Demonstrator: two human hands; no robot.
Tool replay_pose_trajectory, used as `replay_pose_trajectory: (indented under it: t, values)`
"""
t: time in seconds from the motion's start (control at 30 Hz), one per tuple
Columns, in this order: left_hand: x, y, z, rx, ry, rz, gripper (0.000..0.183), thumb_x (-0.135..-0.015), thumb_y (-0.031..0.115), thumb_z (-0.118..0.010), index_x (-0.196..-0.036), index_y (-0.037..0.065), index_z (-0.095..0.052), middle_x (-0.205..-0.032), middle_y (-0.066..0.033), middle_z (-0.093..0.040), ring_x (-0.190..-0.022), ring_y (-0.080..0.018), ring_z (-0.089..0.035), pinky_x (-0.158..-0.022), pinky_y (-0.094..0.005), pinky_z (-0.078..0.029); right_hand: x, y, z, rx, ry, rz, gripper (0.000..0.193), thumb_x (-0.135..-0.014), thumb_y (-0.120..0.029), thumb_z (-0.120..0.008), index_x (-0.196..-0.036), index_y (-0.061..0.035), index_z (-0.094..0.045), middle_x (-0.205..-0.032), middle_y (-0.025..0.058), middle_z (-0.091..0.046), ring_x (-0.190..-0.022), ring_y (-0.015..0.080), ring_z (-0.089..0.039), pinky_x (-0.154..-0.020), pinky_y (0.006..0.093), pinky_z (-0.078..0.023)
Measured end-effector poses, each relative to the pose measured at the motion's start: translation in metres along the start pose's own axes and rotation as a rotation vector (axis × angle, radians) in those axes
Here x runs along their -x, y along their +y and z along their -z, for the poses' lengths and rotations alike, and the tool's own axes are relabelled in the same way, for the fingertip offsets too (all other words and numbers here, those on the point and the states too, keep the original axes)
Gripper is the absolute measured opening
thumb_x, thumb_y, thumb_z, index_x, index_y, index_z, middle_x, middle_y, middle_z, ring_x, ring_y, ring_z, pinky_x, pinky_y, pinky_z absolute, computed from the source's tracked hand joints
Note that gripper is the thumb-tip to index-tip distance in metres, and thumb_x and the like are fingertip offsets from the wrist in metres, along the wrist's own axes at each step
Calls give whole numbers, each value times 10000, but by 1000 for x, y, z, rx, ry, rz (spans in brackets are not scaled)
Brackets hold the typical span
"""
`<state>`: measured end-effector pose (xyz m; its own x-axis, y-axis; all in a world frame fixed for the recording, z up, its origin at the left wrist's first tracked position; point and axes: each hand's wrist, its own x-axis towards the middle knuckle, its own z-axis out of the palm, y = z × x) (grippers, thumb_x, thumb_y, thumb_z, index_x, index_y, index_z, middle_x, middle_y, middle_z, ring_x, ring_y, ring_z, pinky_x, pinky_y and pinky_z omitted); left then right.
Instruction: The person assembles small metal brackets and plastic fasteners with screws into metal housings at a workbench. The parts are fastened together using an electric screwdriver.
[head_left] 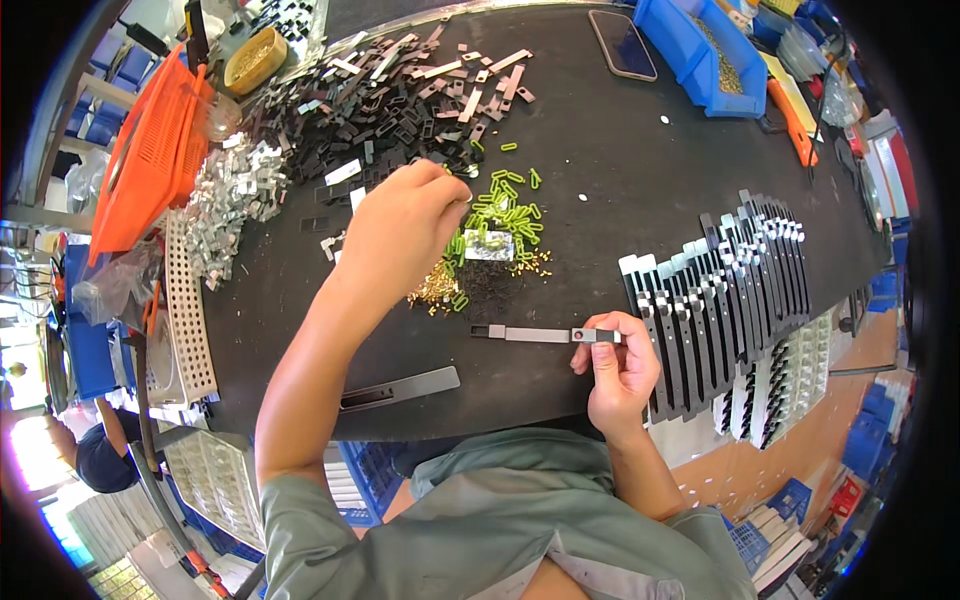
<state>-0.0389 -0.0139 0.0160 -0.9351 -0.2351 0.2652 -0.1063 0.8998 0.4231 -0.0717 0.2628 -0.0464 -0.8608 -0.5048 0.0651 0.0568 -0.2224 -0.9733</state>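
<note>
My left hand point(408, 215) reaches over the far-middle of the table with fingers pinched together; what lies between the fingertips, if anything, is too small to make out. Just beside it spreads a heap of small green oval rings point(512, 215). In my right hand point(622, 378), thumb on top, is a slim grey metal strip point(537, 335) with a dark slotted end pointing left. A longer dark flat bar point(415, 388) with a slot lies near the front edge, below my left forearm. Tiny brass pieces point(435, 288) and small dark pieces point(488, 285) lie between the hands.
Black and coppery metal parts point(400, 100) pile up at the far left, beside silvery pieces point(235, 200) and an orange basket point(150, 165). Assembled dark strips point(715, 300) stand in a row at right. A phone point(622, 45) and blue bin point(705, 55) sit at the back.
</note>
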Motion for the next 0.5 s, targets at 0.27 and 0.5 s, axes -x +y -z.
replay_pose_trajectory:
  t: [0.27,0.5]
  values:
    - [-27,-8,-31,-325,-183,-14,70,-840,121,-655,-864,56,-644,-925,-80,-605,-836,-288,-638,-719,-389,-533,1,-3,4,-46,13,-14,115,-982,-47,-529,-1073,22,-531,-950,108,-597,-660,100,-574,-577,234,-482]
    - [-3,0,-12,-221,-49,47,109,-878,100,-633,-966,38,-615,-913,-125,-643,-828,-316,-645,-724,-372,-522,-2,4,3,-67,10,-9,135,-983,-55,-529,-1095,19,-517,-947,107,-590,-662,110,-574,-579,243,-484]
